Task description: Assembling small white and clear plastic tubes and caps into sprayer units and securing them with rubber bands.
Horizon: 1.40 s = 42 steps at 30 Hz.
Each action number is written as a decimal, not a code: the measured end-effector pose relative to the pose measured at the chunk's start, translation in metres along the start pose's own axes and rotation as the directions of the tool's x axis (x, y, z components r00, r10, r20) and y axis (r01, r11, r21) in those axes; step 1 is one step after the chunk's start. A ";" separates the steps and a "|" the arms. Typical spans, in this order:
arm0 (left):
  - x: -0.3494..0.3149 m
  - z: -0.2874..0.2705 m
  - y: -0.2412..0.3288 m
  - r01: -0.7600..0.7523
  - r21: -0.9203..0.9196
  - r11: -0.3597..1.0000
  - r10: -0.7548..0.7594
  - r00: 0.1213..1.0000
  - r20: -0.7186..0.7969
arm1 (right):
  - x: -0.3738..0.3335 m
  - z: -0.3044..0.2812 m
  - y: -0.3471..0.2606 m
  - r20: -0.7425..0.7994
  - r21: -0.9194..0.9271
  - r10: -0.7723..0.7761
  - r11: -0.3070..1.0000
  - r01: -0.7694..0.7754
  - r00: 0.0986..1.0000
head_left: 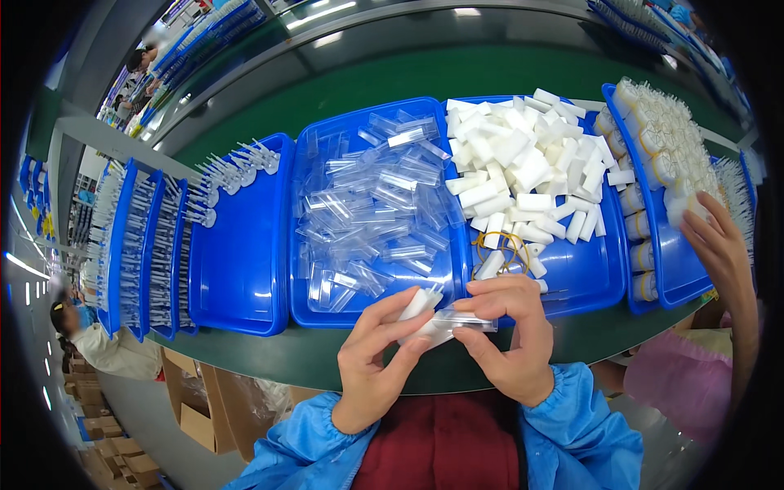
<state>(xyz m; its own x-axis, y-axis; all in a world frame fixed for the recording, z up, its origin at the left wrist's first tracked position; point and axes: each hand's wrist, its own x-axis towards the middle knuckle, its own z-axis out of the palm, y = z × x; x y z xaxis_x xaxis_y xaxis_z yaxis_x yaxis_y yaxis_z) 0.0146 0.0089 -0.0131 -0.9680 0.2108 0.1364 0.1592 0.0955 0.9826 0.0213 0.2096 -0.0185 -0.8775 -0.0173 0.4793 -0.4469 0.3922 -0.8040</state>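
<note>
Over the near edge of the table, my left hand (377,351) is closed round a white foam block (420,304) with a thin pointed end sticking out. Its fingertips also touch the left end of a clear plastic sleeve (445,325), which has something white inside. My right hand (513,335) pinches the sleeve's other end between thumb and fingers. Just beyond my hands, a blue tray (299,269) holds a loose heap of clear sleeves (384,196). Beside it on the right, another blue tray (584,282) carries a pile of white foam blocks (523,155) and yellow rubber bands (508,245).
On the left, a blue tray (237,269) has white-stemmed pieces (237,173) along its far edge; similar filled trays (122,253) stand tilted beside it. At right, a co-worker's hand (719,237) touches bundled white pieces (665,131). Cardboard boxes (212,400) sit below the table.
</note>
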 end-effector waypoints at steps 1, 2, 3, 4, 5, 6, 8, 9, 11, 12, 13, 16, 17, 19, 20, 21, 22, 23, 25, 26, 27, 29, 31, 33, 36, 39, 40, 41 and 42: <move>0.001 0.000 0.000 0.002 0.036 0.999 -0.002 1.000 0.000 | 0.004 -0.004 -0.004 0.013 -0.058 -0.027 0.998 0.027 1.000; 0.002 -0.001 0.000 0.004 0.072 0.997 -0.004 1.000 -0.001 | 0.007 -0.006 -0.005 0.027 -0.116 -0.052 0.992 0.055 0.998; 0.004 -0.002 0.000 0.002 0.107 0.994 -0.003 1.000 0.005 | 0.009 -0.007 -0.002 0.092 0.120 0.138 0.982 -0.149 0.986; 0.004 -0.001 0.002 -0.011 0.108 0.994 0.010 1.000 0.016 | 0.010 -0.010 0.003 0.197 0.335 0.297 0.875 -0.349 0.934; 0.002 0.001 0.005 -0.025 0.109 0.994 0.022 0.999 0.028 | 0.010 -0.011 0.005 0.333 0.505 0.409 0.684 -0.527 0.850; 0.001 0.004 0.006 -0.037 0.105 0.994 0.033 0.999 0.037 | 0.009 -0.010 0.004 0.298 0.526 0.431 0.671 -0.523 0.852; 0.000 0.006 0.004 -0.062 0.157 0.986 0.062 0.998 0.008 | 0.008 -0.003 -0.002 0.229 0.568 0.473 0.645 -0.511 0.851; 0.001 0.007 0.004 -0.055 0.176 0.983 0.059 0.998 -0.018 | 0.006 0.000 -0.003 0.080 0.349 0.324 0.877 -0.331 0.942; 0.002 0.008 0.004 -0.050 0.192 0.980 0.059 0.997 -0.046 | 0.002 0.006 -0.008 0.022 0.184 0.243 0.952 -0.243 0.970; 0.000 0.007 0.003 -0.052 0.197 0.979 0.062 0.997 -0.046 | 0.001 0.007 -0.011 0.073 0.297 0.352 0.885 -0.358 0.933; -0.001 0.006 0.002 -0.055 0.201 0.978 0.066 0.997 -0.045 | 0.005 0.005 -0.010 0.162 0.387 0.404 0.813 -0.434 0.901; -0.002 0.004 0.001 -0.049 0.307 0.950 0.052 0.999 -0.001 | 0.020 -0.001 -0.007 0.232 0.368 0.392 0.812 -0.454 0.890; -0.002 0.003 0.003 -0.047 0.298 0.953 0.042 0.999 0.023 | 0.022 0.001 -0.009 0.139 0.171 0.288 0.935 -0.310 0.947; -0.002 0.004 0.006 -0.035 0.273 0.961 0.023 0.999 0.047 | 0.023 -0.001 -0.014 0.120 -0.213 0.070 0.976 -0.043 0.990; -0.001 0.004 0.008 -0.045 0.253 0.966 0.024 0.996 0.086 | 0.021 -0.002 -0.019 0.109 -0.242 0.059 0.970 -0.031 0.992; -0.001 0.004 0.008 -0.053 0.232 0.971 0.024 0.992 0.125 | 0.016 0.000 -0.023 0.099 -0.271 0.050 0.962 -0.022 0.994; 0.000 0.004 0.009 -0.059 0.211 0.976 0.024 0.986 0.164 | 0.013 0.002 -0.026 0.089 -0.300 0.041 0.954 -0.012 0.995; 0.001 0.004 0.009 -0.066 0.181 0.981 0.024 0.974 0.226 | 0.008 0.005 -0.023 0.104 -0.372 0.035 0.928 0.006 0.994; 0.000 0.008 0.009 -0.080 0.133 0.988 0.041 0.961 0.274 | 0.006 0.012 -0.014 0.055 -0.441 0.012 0.897 0.013 0.998; -0.001 0.011 0.009 -0.087 0.108 0.990 0.051 0.953 0.299 | 0.005 0.013 -0.012 0.030 -0.476 -0.001 0.879 0.015 1.000; -0.002 0.011 0.006 -0.063 0.096 0.993 0.030 0.950 0.311 | 0.007 0.014 -0.011 0.021 -0.462 0.001 0.887 0.009 1.000; -0.005 0.010 0.003 -0.071 0.071 0.995 0.045 0.948 0.315 | 0.008 0.011 -0.009 0.038 -0.470 -0.039 0.881 0.052 0.999; -0.005 0.013 0.005 0.023 -0.077 0.997 -0.002 0.963 0.268 | 0.007 0.005 -0.006 0.063 -0.473 -0.086 0.875 0.106 0.994; -0.004 0.021 0.015 0.194 -0.351 0.916 -0.131 0.972 0.194 | 0.004 -0.001 -0.002 0.097 -0.464 -0.139 0.870 0.169 0.985; 0.000 0.009 0.001 0.213 -0.279 0.936 -0.140 0.955 0.261 | -0.002 -0.006 -0.003 0.116 -0.414 -0.148 0.892 0.183 0.982; 0.000 0.011 0.007 0.360 -0.350 0.865 -0.249 0.913 0.324 | -0.011 -0.008 0.002 0.101 -0.359 -0.210 0.904 0.232 0.973; -0.001 0.012 0.008 0.397 -0.369 0.840 -0.273 0.898 0.345 | -0.013 -0.008 0.004 0.089 -0.344 -0.226 0.907 0.243 0.970; -0.001 0.012 0.008 0.405 -0.404 0.820 -0.264 0.894 0.361 | -0.013 -0.009 0.005 0.092 -0.338 -0.245 0.904 0.262 0.965; -0.001 0.012 0.009 0.398 -0.426 0.813 -0.249 0.898 0.364 | -0.014 -0.009 0.005 0.083 -0.326 -0.267 0.903 0.279 0.960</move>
<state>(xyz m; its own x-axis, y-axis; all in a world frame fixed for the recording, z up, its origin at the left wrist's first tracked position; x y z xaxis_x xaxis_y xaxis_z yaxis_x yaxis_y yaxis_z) 0.0193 0.0217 -0.0057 -0.8378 0.5195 -0.1681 -0.3385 -0.2525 0.9065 0.0324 0.2198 -0.0262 -0.7374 -0.1974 0.6459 -0.5919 0.6495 -0.4772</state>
